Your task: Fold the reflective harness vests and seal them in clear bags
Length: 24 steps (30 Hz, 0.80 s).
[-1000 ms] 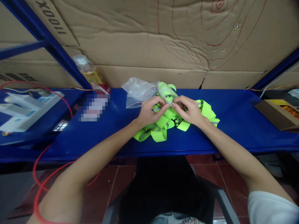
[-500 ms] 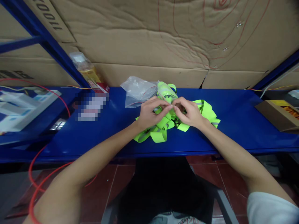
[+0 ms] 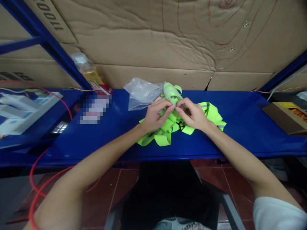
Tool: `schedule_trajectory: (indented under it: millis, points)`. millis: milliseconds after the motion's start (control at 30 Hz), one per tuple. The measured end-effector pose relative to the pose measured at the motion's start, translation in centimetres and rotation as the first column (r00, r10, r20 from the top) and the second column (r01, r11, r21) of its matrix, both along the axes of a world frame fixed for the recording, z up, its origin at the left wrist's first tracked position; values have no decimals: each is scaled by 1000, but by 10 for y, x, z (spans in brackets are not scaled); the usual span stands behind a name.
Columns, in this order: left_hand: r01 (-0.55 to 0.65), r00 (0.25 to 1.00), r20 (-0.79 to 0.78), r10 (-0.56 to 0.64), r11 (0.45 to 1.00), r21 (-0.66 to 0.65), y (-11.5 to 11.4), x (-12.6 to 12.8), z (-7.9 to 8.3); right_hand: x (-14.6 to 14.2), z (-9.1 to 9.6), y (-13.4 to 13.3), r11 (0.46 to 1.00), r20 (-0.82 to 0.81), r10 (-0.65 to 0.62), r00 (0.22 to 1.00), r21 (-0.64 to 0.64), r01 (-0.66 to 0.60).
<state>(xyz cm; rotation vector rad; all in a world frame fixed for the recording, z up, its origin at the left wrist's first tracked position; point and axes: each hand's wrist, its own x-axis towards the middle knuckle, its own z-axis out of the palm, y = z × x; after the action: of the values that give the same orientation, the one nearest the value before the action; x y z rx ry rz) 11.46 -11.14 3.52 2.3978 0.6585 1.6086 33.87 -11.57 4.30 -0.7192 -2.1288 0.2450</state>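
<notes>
Both hands meet over the middle of the table, thumbs and forefingers pinched together. My left hand [image 3: 158, 112] and my right hand [image 3: 192, 112] grip the near edge of a clear plastic bag [image 3: 173, 98]. Through the bag shows a rolled fluorescent yellow strap [image 3: 170, 89] with a grey reflective stripe. Beneath and around the hands lies a loose heap of the same yellow reflective straps [image 3: 163, 140]. To the left of the held bag, clear zip bags [image 3: 141, 91] lie on the table, touching or very close to it.
A bottle with a yellow and red label [image 3: 90, 75] stands at the back left on the blue table [image 3: 244, 127]. Cardboard sheeting [image 3: 134, 48] rises behind. An open cardboard box [image 3: 283, 119] sits at the right. Red hose [image 3: 32, 179] loops at the left.
My left hand has shifted slightly, and the fingertips of both hands have moved a little apart along the bag's edge. More of the bag now shows above the fingers.
</notes>
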Motion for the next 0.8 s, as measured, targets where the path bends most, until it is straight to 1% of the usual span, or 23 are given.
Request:
schedule_trajectory:
  millis: [133, 267, 500, 667, 733, 800]
  points:
    - [6, 1000, -17, -6, 1000, -20, -1, -1, 2, 0, 0, 0, 1000, 7, -6, 1000, -7, 6]
    - [24, 999, -27, -24, 1000, -14, -1, -2, 2, 0, 1, 0, 1000, 1, 27, 1000, 1, -27]
    - [-22, 999, -47, 23, 1000, 9, 2, 0, -1, 2, 3, 0, 1000, 32, -6, 999, 11, 6]
    - [-29, 1000, -11, 29, 999, 22, 3, 1, -2, 1, 3, 0, 997, 69, -38, 997, 64, 34]
    - [-33, 999, 9, 33, 999, 22, 3, 1, -2, -1, 4, -1, 992, 100, -66, 993, 113, 54]
    - [-31, 999, 16, 31, 999, 24, 2, 2, -3, -4, 7, -2, 979, 167, -109, 980, 190, 77]
